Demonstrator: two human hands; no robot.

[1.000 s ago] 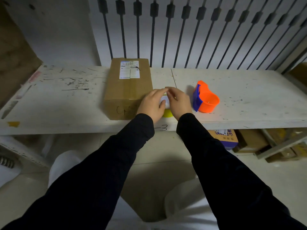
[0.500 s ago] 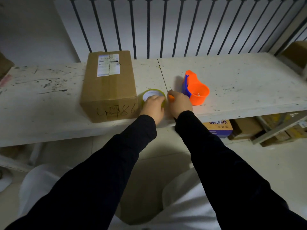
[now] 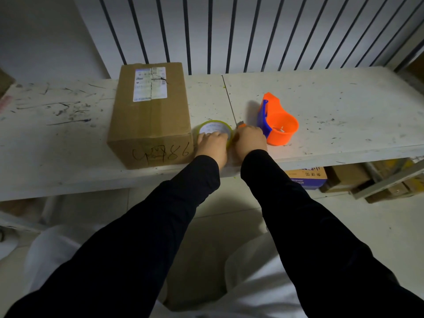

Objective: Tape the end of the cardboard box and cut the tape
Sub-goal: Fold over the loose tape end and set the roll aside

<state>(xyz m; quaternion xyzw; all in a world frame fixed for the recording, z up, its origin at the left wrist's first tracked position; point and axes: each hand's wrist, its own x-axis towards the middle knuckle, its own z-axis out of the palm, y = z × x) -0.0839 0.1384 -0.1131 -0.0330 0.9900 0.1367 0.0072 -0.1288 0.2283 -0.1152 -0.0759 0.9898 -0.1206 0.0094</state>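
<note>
A brown cardboard box (image 3: pixel 150 115) with a white label and black handwriting on its near face stands on the white table (image 3: pixel 332 106). Just right of it lies a yellowish tape roll (image 3: pixel 215 127), flat on the table. My left hand (image 3: pixel 212 143) rests on the roll's near side. My right hand (image 3: pixel 249 140) is closed around a small orange-tipped cutter (image 3: pixel 241 124) right beside the roll. An orange and blue tape dispenser (image 3: pixel 277 125) sits empty to the right of my right hand.
The table's front edge runs just under my wrists. Dark vertical bars line the wall behind. Cardboard boxes (image 3: pixel 307 177) and a metal frame sit on the floor under the table at right.
My hands have moved from the box's near right corner to the tape roll, which now lies uncovered on the table. The cutter's orange tip now shows in my right hand.
</note>
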